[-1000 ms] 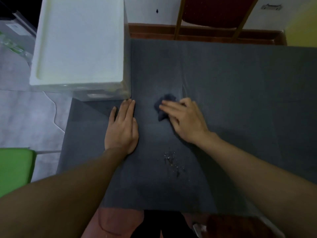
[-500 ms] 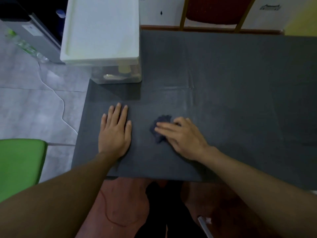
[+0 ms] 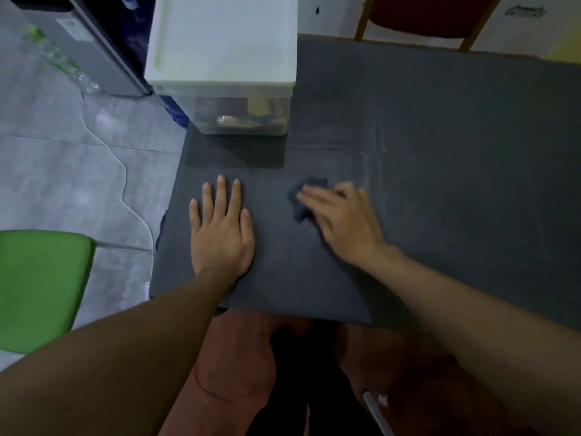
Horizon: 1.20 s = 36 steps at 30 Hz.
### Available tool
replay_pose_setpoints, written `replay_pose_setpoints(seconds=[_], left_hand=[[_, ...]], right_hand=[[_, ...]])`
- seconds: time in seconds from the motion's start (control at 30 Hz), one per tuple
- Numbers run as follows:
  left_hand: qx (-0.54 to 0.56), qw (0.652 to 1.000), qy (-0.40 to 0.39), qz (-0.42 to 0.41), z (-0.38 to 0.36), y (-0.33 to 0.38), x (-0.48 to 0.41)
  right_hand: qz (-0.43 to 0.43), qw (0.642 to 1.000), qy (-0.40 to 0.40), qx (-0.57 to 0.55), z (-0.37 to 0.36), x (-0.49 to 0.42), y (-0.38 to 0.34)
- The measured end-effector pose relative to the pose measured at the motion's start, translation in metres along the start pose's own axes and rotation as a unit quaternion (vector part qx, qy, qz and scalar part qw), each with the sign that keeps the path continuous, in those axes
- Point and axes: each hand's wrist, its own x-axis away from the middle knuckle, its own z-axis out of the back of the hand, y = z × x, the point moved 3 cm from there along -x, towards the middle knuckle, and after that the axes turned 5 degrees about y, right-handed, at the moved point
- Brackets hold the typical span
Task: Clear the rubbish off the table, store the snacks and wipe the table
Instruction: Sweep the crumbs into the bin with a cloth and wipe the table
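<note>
A dark grey cloth covers the table (image 3: pixel 440 190). My right hand (image 3: pixel 339 225) presses a small crumpled dark blue rag (image 3: pixel 303 199) flat against the table with straight fingers; most of the rag is hidden under them. My left hand (image 3: pixel 221 228) lies flat on the table to the left of the rag, fingers spread, holding nothing. A clear storage box with a white lid (image 3: pixel 223 39) stands at the table's back left corner, and blurred snack items show through its front wall.
A green seat (image 3: pixel 37 287) stands on the floor at the left. A white cable (image 3: pixel 125 184) runs across the grey floor beside the table. A red chair (image 3: pixel 430 14) stands behind the table. A grey appliance (image 3: pixel 78 42) stands at the back left.
The view pulled back and tilted, so the table's near edge and the floor now show. My right hand slid the rag over the table. The crumbs seen one second ago are out of sight.
</note>
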Motion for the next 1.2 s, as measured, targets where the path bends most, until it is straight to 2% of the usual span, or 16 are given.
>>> replay_pose_setpoints(seconds=[0.07, 0.13, 0.27, 0.37, 0.43, 0.53, 0.6, 0.67, 0.77, 0.83, 0.9, 1.0, 1.07, 1.13, 1.2], left_hand=[[-0.004, 1.000, -0.004, 0.001, 0.000, 0.000, 0.000], [-0.003, 1.000, -0.006, 0.002, 0.000, 0.000, -0.001], [-0.002, 1.000, -0.005, -0.006, 0.000, 0.001, -0.001], [0.008, 0.999, -0.002, -0.048, 0.002, 0.006, 0.001], [0.007, 0.996, -0.005, -0.088, 0.003, 0.009, 0.003], [-0.001, 0.991, -0.009, -0.136, 0.003, 0.016, 0.003], [-0.013, 0.985, -0.013, -0.169, 0.005, 0.022, 0.000], [-0.020, 0.982, -0.021, -0.185, 0.004, 0.033, -0.007], [0.002, 0.988, -0.027, -0.152, 0.001, 0.059, -0.019], [0.022, 0.988, -0.035, -0.146, -0.004, 0.086, -0.026], [0.037, 0.987, -0.042, -0.151, -0.009, 0.114, -0.030], [0.029, 0.991, -0.047, -0.122, -0.019, 0.138, -0.029], [0.013, 0.992, -0.048, -0.118, -0.023, 0.141, -0.028], [0.015, 0.991, -0.054, -0.124, -0.023, 0.141, -0.029], [0.010, 0.989, -0.056, -0.135, -0.023, 0.141, -0.030]], right_hand=[[-0.111, 0.994, 0.009, -0.010, -0.003, -0.015, 0.007], [-0.113, 0.994, 0.007, -0.007, -0.005, -0.006, -0.009], [0.046, 0.996, -0.044, -0.061, 0.011, 0.061, -0.052], [0.167, 0.983, -0.069, -0.044, 0.021, 0.085, -0.045], [0.135, 0.990, -0.050, -0.012, 0.022, 0.072, -0.020], [-0.030, 0.999, -0.001, 0.021, 0.028, 0.052, 0.006], [-0.089, 0.995, 0.025, 0.026, 0.031, 0.061, -0.005], [-0.063, 0.998, 0.015, 0.015, 0.033, 0.086, -0.028], [0.068, 0.997, -0.027, -0.011, 0.040, 0.126, -0.043], [0.127, 0.991, -0.031, 0.003, 0.047, 0.131, -0.023], [0.110, 0.993, -0.023, 0.041, 0.054, 0.120, 0.009], [-0.066, 0.996, 0.018, 0.053, 0.066, 0.100, 0.048], [-0.139, 0.988, 0.052, 0.044, 0.065, 0.101, 0.043], [-0.100, 0.994, 0.037, 0.039, 0.060, 0.116, 0.019], [0.007, 1.000, -0.012, 0.019, 0.059, 0.144, -0.001]])
